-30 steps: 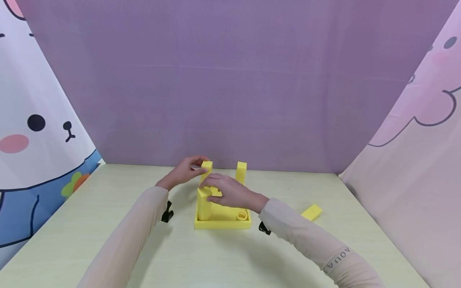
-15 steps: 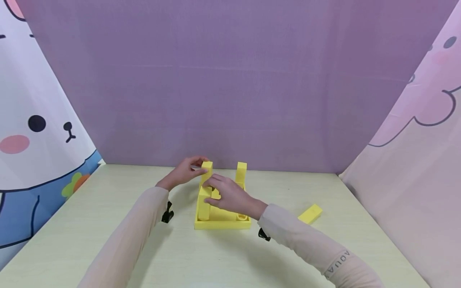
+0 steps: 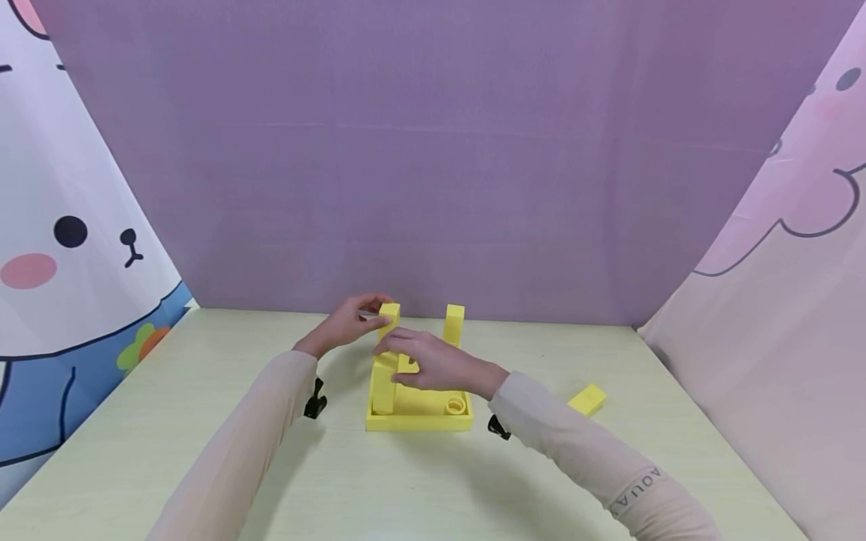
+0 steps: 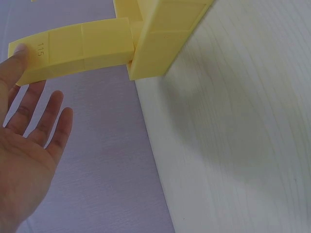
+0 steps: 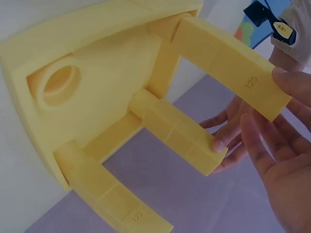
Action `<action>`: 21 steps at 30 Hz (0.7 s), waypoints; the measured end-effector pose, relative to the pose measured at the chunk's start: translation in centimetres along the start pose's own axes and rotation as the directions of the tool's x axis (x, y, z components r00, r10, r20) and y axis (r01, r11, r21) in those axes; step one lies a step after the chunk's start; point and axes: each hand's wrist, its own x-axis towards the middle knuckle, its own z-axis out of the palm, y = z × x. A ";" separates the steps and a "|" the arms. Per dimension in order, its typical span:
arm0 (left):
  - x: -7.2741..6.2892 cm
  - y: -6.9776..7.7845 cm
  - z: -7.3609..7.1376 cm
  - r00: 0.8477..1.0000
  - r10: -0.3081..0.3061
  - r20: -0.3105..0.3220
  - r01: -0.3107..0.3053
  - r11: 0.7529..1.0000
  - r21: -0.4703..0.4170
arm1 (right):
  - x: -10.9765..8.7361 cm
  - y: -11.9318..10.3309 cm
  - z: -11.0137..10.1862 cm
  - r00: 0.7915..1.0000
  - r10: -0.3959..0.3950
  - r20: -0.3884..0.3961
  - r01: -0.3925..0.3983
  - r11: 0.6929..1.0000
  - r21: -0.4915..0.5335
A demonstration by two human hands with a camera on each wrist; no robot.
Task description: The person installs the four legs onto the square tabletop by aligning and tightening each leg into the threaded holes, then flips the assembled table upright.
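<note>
A yellow tray-like base (image 3: 419, 424) lies on the table with three square yellow legs standing up from its corners. My right hand (image 3: 443, 364) holds the top of the near left leg (image 3: 384, 391), marked 125, between thumb and fingers. On the far left leg (image 4: 73, 46), marked 115, my left hand (image 4: 29, 160) pinches the top end, its thumb flat on the face and its other fingers spread behind. The far right leg (image 5: 119, 204), marked 123, stands untouched. In the near right corner a round socket (image 5: 60, 82) holds no leg.
A loose yellow leg (image 3: 587, 400) lies on the table (image 3: 433, 488) to the right, partly behind the right sleeve (image 3: 575, 443). A purple cloth backdrop (image 3: 433, 188) rises close behind the far legs. Printed cloths hang at both sides.
My right fingers have slid round the top of the near left leg and back, and its top faces a slightly different way. The left hand has kept its place on the far left leg.
</note>
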 end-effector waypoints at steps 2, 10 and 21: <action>0.3 -0.6 0.1 1.000 0.002 -0.003 -0.002 1.000 0.005 | 0.0 0.1 -0.1 1.000 -0.007 0.013 0.007 1.000 0.003; 0.5 -1.0 0.2 1.000 0.004 -0.003 -0.004 1.000 -0.010 | -0.1 0.2 0.3 1.000 -0.008 -0.020 0.008 1.000 -0.025; -0.5 1.8 -0.1 1.000 0.011 -0.004 -0.011 1.000 -0.012 | -0.3 -0.4 1.5 0.985 0.065 -0.160 -0.069 0.998 -0.014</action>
